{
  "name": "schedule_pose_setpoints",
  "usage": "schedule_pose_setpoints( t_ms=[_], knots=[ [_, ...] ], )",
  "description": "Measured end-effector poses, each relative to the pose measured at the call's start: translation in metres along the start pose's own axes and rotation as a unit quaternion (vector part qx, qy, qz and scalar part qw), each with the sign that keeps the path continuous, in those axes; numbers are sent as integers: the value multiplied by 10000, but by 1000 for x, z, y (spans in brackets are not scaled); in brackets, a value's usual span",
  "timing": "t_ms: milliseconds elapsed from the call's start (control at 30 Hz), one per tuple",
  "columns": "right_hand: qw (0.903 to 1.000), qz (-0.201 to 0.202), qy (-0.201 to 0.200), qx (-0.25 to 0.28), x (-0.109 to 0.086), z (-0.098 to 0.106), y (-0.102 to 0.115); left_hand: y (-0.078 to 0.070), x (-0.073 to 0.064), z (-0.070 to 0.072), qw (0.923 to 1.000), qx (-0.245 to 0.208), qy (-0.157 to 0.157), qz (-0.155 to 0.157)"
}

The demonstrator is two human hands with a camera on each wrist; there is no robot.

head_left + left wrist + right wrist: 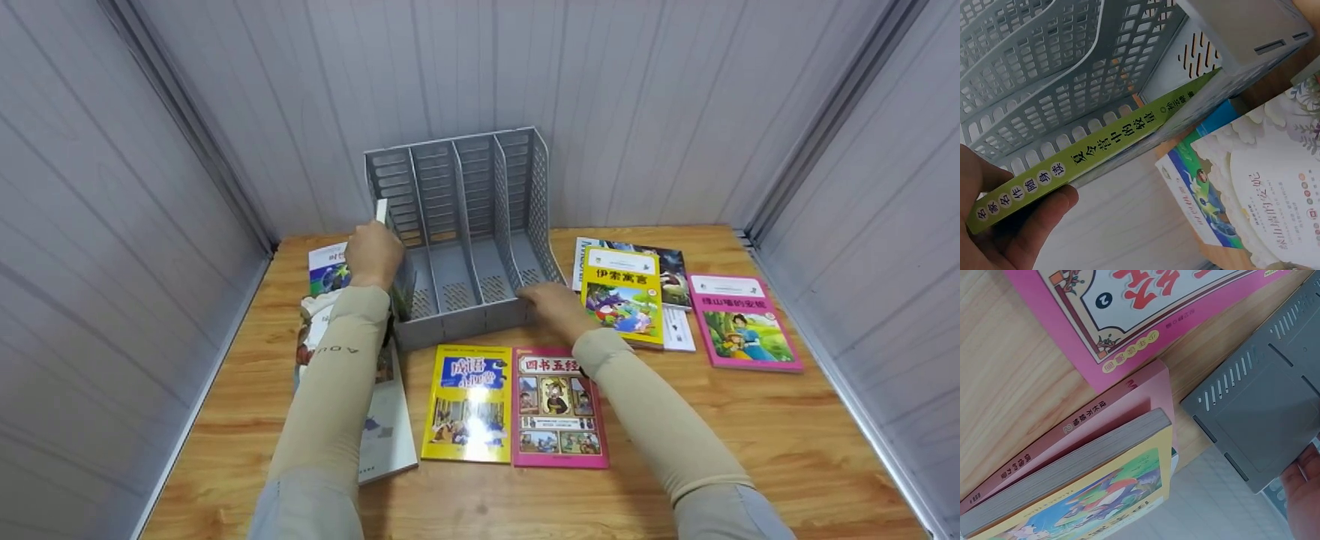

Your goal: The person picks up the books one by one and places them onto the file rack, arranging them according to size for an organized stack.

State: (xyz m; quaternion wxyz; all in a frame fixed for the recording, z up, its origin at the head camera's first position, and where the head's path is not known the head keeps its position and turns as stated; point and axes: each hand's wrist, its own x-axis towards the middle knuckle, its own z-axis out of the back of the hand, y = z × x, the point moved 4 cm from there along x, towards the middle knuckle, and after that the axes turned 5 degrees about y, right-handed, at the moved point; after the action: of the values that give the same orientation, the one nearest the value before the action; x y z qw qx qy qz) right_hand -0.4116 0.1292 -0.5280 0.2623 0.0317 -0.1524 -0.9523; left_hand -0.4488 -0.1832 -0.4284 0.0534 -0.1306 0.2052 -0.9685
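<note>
My left hand (375, 255) pinches the top of a thin book with a green spine (1098, 143), thumb on one side and fingers on the other. The book stands upright in the leftmost compartment of a grey four-slot file rack (480, 319), its lower end down inside the slot. In the left wrist view, black characters run along the spine. My right hand (559, 307) grips the front right corner of the rack, and in the right wrist view its fingers (1294, 481) hold the grey edge. The other compartments hold no books.
A yellow book (469, 405) and a pink book (559, 442) lie in front of the rack. Several books (386, 435) lie at the left. A stack topped by a yellow book (622, 296) and a separate pink book (742, 322) lie at the right. Panelled walls (637, 112) enclose the table.
</note>
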Motion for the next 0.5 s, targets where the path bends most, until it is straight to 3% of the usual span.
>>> schedule_pose_setpoints(
  t_ms=[233,500],
  knots=[
    [9998,-47,-18,-178,1,-3,1,10,5,0,9968,-453,575,336],
    [10000,-22,-37,-40,-1,0,1,9,3,-1,9969,-536,561,136]
  ],
)
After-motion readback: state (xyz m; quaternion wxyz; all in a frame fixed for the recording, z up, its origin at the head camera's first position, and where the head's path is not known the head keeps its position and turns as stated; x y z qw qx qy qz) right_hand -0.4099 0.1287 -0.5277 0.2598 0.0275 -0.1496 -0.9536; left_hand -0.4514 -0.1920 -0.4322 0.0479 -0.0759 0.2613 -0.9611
